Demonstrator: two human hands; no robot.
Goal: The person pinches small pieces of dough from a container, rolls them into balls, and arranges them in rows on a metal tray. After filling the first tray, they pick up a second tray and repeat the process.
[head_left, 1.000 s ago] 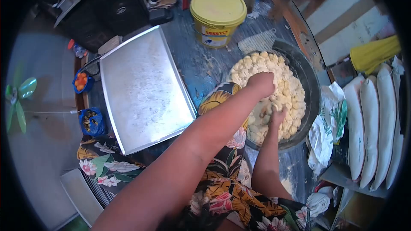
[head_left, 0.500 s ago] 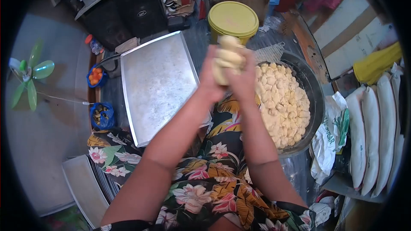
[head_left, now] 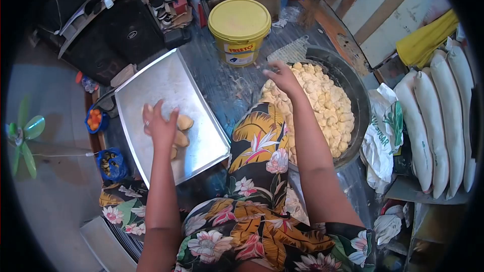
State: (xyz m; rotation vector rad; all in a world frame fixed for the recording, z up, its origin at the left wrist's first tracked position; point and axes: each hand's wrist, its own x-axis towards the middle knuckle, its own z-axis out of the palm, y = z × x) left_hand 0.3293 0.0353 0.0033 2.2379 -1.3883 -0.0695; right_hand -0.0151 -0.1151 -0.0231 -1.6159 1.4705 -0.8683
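My left hand (head_left: 161, 125) is over the metal baking tray (head_left: 201, 106), its fingers spread. A few pale yellow dough pieces (head_left: 184, 122) lie on the tray beside and partly under that hand; it hides some of them. My right hand (head_left: 284, 79) hovers at the near-left side of the big dark basin (head_left: 360, 100), fingers apart and nothing visible in them. Heaped inside the basin are many floury dough lumps (head_left: 322, 106).
A lidded yellow bucket (head_left: 239, 22) stands behind, between tray and basin. On the right, a white sugar sack (head_left: 383, 136) lies near several long filled bags (head_left: 438, 121). Blue plastic bags (head_left: 116, 166) and a green-bladed fan (head_left: 22, 136) are at the left.
My hands were together in the middle, gripping several dough pieces. They have parted: the left moved to the tray, where dough pieces now lie, and the right moved to the basin.
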